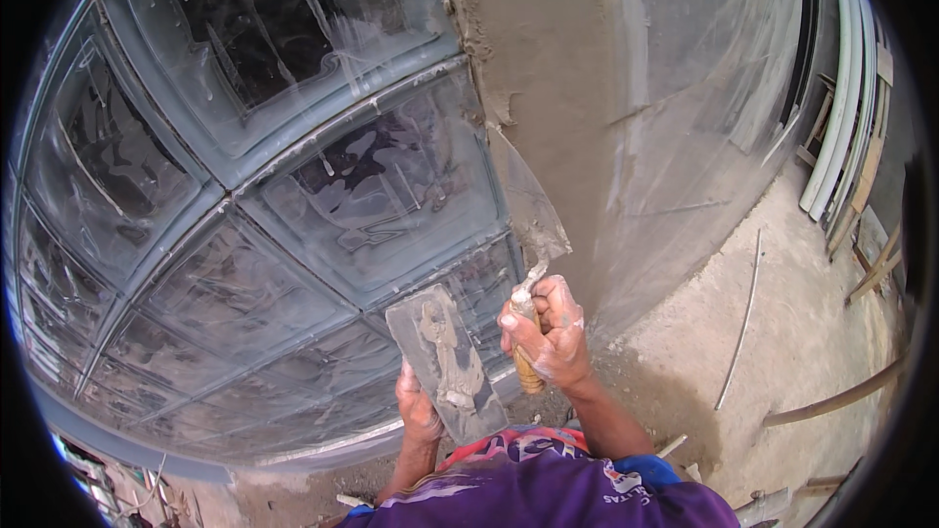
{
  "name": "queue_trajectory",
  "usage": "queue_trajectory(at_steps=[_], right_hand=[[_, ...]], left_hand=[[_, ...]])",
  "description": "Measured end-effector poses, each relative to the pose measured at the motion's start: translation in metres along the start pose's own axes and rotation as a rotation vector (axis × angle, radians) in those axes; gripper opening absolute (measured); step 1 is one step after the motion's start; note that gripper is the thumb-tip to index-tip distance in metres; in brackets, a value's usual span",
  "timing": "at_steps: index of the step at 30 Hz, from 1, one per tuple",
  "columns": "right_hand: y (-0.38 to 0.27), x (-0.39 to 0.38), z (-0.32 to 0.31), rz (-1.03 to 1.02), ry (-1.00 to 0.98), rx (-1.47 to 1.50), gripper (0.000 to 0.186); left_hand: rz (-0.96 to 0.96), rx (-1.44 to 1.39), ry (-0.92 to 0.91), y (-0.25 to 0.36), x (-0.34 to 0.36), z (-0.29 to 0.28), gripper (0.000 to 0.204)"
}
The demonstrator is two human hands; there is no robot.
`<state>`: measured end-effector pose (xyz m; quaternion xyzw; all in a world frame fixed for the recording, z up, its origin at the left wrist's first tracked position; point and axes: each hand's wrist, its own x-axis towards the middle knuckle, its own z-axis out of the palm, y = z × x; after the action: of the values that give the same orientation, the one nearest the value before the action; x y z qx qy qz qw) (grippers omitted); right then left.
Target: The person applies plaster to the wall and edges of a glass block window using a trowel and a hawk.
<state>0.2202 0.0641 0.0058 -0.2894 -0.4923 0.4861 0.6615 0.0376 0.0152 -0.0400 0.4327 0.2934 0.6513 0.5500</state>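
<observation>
My right hand (548, 330) is closed around the wooden handle of a trowel (529, 198). The trowel's broad blade lies against a strip of wet grey mortar (536, 59), right where it meets the glass-block wall (381, 186). Lower and to the left, my left hand (418, 403) grips a rectangular plastering float (468, 372) from beneath and along its edge. A ridge of mortar (442, 342) lies on the float's upturned face. The float's grip and most of my left fingers are hidden under it. Both hands have pale mortar smears.
A smoother grey plastered wall (685, 137) continues right of the wet strip. White pipes (839, 108) and wooden strips lean at the far right. On the dusty floor (675, 337) lie a thin rod (740, 323) and a curved brown length (831, 396). Clutter lies at the lower left.
</observation>
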Motion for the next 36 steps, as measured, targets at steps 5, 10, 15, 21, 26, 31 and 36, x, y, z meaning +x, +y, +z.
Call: queue_trajectory(at_steps=[5, 10, 15, 21, 26, 31, 36], right_hand=[[0.01, -0.01, -0.004, 0.035, 0.023, -0.007, 0.024], [0.026, -0.029, -0.019, 0.059, -0.048, -0.111, 0.024], [0.023, -0.018, -0.012, -0.079, -0.025, -0.215, 0.026], [-0.011, 0.012, 0.001, -0.056, -0.014, -0.071, 0.026], [-0.008, 0.003, 0.0, 0.011, -0.003, -0.034, 0.024], [0.014, -0.019, -0.011, 0.067, 0.004, -0.054, 0.023], [0.007, -0.013, -0.011, 0.028, -0.06, -0.185, 0.021]], left_hand=[[0.016, -0.005, 0.021, 0.003, -0.001, 0.004, 0.059], [0.032, 0.022, 0.112, 0.002, 0.001, 0.014, 0.052], [0.022, 0.049, 0.128, 0.003, 0.001, 0.016, 0.049], [0.011, -0.009, 0.051, 0.002, -0.002, 0.014, 0.053], [0.022, 0.028, 0.076, 0.0, -0.003, 0.012, 0.053], [0.02, 0.008, 0.088, -0.004, -0.007, 0.012, 0.054], [0.024, 0.008, 0.081, -0.002, -0.005, 0.016, 0.055]])
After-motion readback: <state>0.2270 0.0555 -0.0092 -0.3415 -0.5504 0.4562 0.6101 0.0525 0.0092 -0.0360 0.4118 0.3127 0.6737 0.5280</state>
